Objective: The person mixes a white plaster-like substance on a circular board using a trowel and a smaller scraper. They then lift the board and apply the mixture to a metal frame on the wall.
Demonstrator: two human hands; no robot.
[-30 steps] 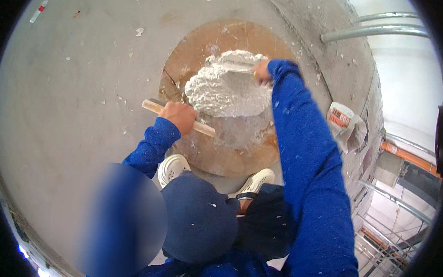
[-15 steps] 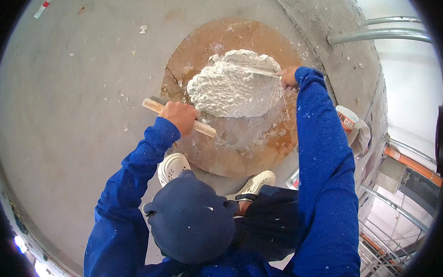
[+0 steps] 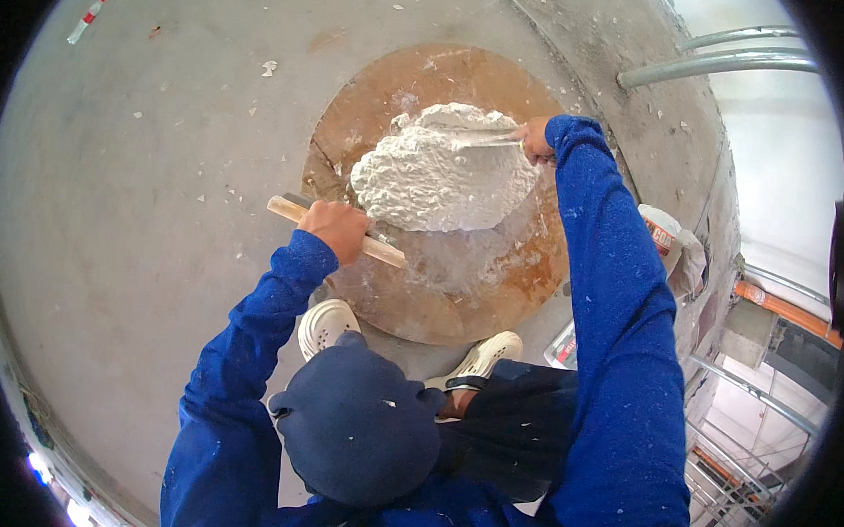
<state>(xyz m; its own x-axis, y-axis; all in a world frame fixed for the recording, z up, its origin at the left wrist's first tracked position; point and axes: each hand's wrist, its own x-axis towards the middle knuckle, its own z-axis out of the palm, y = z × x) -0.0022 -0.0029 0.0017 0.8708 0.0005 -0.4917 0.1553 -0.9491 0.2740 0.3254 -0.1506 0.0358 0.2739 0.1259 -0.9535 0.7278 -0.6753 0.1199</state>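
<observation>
A heap of wet white plaster lies on a round brown board on the floor. My right hand is closed on the end of a flat-bladed tool, perhaps a trowel, whose pale blade lies in the far right part of the heap. Plaster hides some of that blade. At the board's left side, my left hand wraps round the long wooden grip of a wide scraper; a dark strip of blade shows behind the wood. This scraper is held apart from the heap.
My pale clogs stand at the board's near edge. A part-white bag and a container are to the right, near my arm. Metal pipes run at the far right. A plastic bottle lies far left among plaster flakes.
My right hand and its blade have shifted slightly left across the heap. The left hand keeps its hold on the scraper, nearly in place. The whole view has shifted a little.
</observation>
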